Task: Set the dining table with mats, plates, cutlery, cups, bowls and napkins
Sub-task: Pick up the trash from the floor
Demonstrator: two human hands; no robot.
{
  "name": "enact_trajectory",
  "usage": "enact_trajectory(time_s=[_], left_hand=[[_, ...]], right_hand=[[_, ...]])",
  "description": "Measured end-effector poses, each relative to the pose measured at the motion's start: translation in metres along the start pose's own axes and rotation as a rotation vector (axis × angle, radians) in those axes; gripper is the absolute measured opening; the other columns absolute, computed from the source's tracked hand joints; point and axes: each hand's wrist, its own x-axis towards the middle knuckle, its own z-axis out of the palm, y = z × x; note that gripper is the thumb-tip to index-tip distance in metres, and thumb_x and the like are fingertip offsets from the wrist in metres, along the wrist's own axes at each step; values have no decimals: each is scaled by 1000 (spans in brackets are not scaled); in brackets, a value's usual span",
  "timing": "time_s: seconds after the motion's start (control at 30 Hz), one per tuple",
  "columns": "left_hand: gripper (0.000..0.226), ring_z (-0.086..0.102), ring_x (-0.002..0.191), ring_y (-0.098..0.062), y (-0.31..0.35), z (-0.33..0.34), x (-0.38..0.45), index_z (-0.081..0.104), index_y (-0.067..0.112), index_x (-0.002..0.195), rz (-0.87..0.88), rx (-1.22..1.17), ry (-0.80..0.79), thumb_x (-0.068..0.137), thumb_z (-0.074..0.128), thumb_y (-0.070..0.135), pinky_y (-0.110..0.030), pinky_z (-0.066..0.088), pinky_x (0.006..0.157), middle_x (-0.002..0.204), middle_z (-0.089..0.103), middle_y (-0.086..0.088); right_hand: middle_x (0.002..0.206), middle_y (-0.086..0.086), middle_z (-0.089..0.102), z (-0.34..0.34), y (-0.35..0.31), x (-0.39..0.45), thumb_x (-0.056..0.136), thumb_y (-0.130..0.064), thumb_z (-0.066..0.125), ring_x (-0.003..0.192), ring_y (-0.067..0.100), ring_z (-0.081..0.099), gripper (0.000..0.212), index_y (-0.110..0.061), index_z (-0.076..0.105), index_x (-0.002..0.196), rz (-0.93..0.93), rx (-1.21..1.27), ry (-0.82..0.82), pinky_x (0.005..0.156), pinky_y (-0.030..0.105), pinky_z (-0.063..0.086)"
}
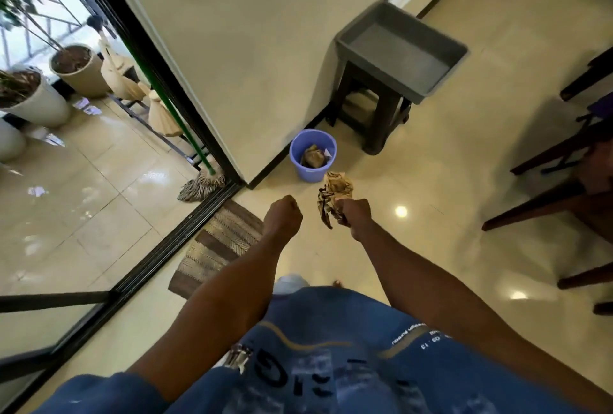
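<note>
From the head view, the person stands on a glossy tiled floor with both arms stretched forward. The right hand [353, 214] grips a crumpled brown wad of paper [335, 196], held in the air just short of a lilac bin [313, 155] that stands by the wall corner with scraps inside. The left hand [284, 214] is balled into a fist holding nothing. A grey tub [403, 52] rests on a dark stool [371, 115] beyond the bin, and a striped doormat [219, 244] lies beside the sliding-door track.

Open tiled floor [431, 188] ahead, blue bin [312, 155] by wall corner [242, 178], stool [371, 115] behind, chairs [564, 181] right.
</note>
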Motion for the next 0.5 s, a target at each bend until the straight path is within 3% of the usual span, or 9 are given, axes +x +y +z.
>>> enact_trajectory(time_s=[0.1,0.2,0.37,0.5], left_hand=[[15,62,83,-30,23,-6,40,61,15,91,-2,-7,-15,88,46,17,-37,54,71,96,68,-8],[14,61,84,-30,35,-11,81,63,13,92,-26,-6,-41,87,50,16,-33,47,66,95,67,-8],[16,62,87,-30,61,-23,174,64,10,92,-35,0,-58,89,49,13,-37,53,72,94,67,-8],[17,63,88,-31,82,-43,247,61,12,91,-30,2,-74,93,45,14,-39,53,74,96,67,-12]], right_hand=[[80,21,64,7,-35,23,80,-13,76,55,24,57,33,13,65,98,21,9,13,52,32,49],[74,17,64,16,-64,63,76,-15,77,53,23,55,23,3,66,82,37,47,36,49,27,42],[75,10,68,43,-124,127,74,-21,77,66,22,65,22,-5,66,83,109,80,32,66,33,48],[77,15,68,72,-172,175,74,-16,78,63,24,63,21,-1,66,83,166,87,22,65,36,51]])
